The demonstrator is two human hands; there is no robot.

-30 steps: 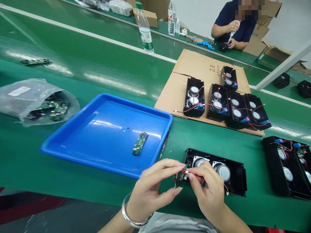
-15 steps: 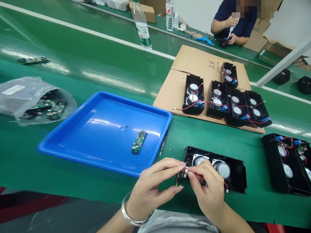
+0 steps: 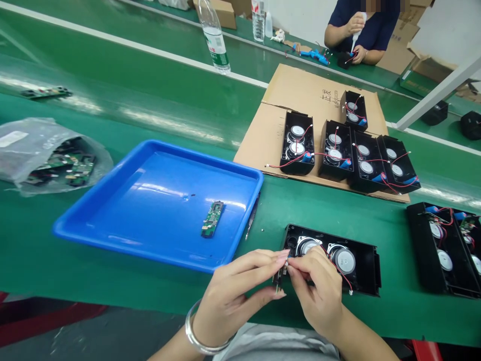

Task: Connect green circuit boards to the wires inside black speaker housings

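My left hand (image 3: pixel 233 296) pinches a small green circuit board (image 3: pixel 280 275) by its edges, just in front of an open black speaker housing (image 3: pixel 370 273) with two round drivers. My right hand (image 3: pixel 319 291) grips a white connector on red wires (image 3: pixel 340 273) right against that board. The wires run back into the housing. A silver bracelet (image 3: pixel 199 338) is on my left wrist. Another green circuit board (image 3: pixel 212 218) lies alone in the blue tray (image 3: pixel 112 225) to the left.
A plastic bag of circuit boards (image 3: pixel 52 160) lies far left. Several wired speaker housings (image 3: pixel 338 150) sit on cardboard (image 3: pixel 300 95) behind, more housings (image 3: pixel 447 250) at right. A water bottle (image 3: pixel 212 35) stands on the belt. Another person (image 3: pixel 356 30) works at the back.
My hands have drawn slightly closer together over the board, and the red wire now arcs over the right speaker driver. The view has tilted a little downward.
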